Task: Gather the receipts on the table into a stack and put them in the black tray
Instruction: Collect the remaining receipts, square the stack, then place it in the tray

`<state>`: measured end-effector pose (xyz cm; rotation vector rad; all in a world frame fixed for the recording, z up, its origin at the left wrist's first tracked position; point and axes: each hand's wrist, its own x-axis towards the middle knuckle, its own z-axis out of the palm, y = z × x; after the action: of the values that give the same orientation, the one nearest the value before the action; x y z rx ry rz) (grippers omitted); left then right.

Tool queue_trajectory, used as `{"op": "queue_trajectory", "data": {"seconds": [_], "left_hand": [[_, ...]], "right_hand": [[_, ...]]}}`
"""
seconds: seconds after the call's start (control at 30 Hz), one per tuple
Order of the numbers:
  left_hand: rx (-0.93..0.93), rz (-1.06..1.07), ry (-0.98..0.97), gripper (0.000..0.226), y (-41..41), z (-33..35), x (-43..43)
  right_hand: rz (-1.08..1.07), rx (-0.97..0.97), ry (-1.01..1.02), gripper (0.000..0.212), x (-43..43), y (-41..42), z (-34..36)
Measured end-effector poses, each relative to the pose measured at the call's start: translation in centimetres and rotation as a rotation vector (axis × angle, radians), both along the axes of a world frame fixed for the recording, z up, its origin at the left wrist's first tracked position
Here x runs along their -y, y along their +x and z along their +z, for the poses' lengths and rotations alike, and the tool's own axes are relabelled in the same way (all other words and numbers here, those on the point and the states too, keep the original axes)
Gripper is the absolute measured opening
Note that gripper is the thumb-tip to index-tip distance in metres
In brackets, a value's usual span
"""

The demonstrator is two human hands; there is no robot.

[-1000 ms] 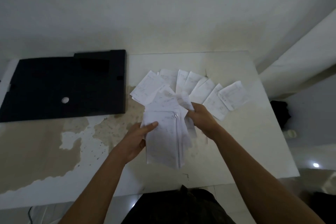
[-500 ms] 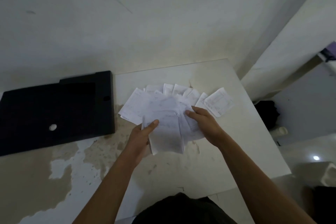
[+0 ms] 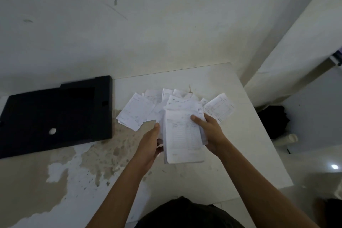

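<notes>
1. Both hands are on a stack of receipts, held just above the table.
2. The left hand grasps the stack's left edge, thumb up along the side and fingers curled underneath.
3. The right hand grips the right edge, thumb pressed flat on the top sheet.
4. The top sheet shows a printed grid of lines and rows, but the writing is too blurred to read.
5. Loose receipts lie fanned on the table just beyond the fingertips, one receipt off past the right hand.
6. The black tray sits well to the left of the left hand, with a small pale round spot on it and no label to make out.
7. The tabletop below the left wrist is stained and peeling.
</notes>
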<state>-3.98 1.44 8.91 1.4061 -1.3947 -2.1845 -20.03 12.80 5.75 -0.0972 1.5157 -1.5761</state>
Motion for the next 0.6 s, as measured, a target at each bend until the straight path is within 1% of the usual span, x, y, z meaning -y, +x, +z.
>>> {"op": "queue_trajectory", "data": {"seconds": [0.07, 0.1, 0.17, 0.23, 0.3, 0.37, 0.43, 0.47, 0.5, 0.6], "left_hand": [[0.053, -0.057, -0.101, 0.037, 0.0, -0.2, -0.5], [0.088, -0.072, -0.153, 0.04, 0.0, -0.4, -0.8], [0.131, -0.096, -0.203, 0.042, -0.1, -0.9, -1.4], [0.15, -0.125, -0.23, 0.038, -0.2, -1.3, -2.0], [0.117, -0.086, -0.196, 0.034, -0.4, -1.6, -2.2], [0.006, 0.098, -0.068, 0.031, -0.5, -1.5, -2.2], [-0.095, 0.279, 0.078, 0.034, -0.6, -1.6, -1.7], [-0.113, 0.294, 0.131, 0.036, -0.8, -1.6, -1.4], [-0.115, 0.263, 0.158, 0.037, -1.0, -1.6, -1.3], [-0.126, 0.105, 0.131, 0.03, -1.9, -1.2, -1.3]], "right_hand": [[-0.032, 0.119, -0.055, 0.032, 0.1, 0.2, -0.2], [-0.025, 0.142, -0.068, 0.033, 0.3, 0.4, -0.3], [0.02, 0.116, -0.053, 0.033, 0.4, 0.9, -0.4], [0.086, 0.078, -0.038, 0.036, 0.1, 0.8, -0.7], [0.138, 0.079, -0.039, 0.039, -0.6, 0.1, -0.8], [0.154, 0.108, -0.042, 0.039, -1.4, -0.9, -0.7], [0.168, 0.139, -0.048, 0.037, -2.2, -1.5, -0.4], [0.186, 0.153, -0.049, 0.036, -2.4, -1.6, -0.3], [0.207, 0.163, -0.048, 0.036, -2.6, -1.6, -0.2], [0.228, 0.194, -0.041, 0.035, -2.8, -1.5, -0.2]]}}
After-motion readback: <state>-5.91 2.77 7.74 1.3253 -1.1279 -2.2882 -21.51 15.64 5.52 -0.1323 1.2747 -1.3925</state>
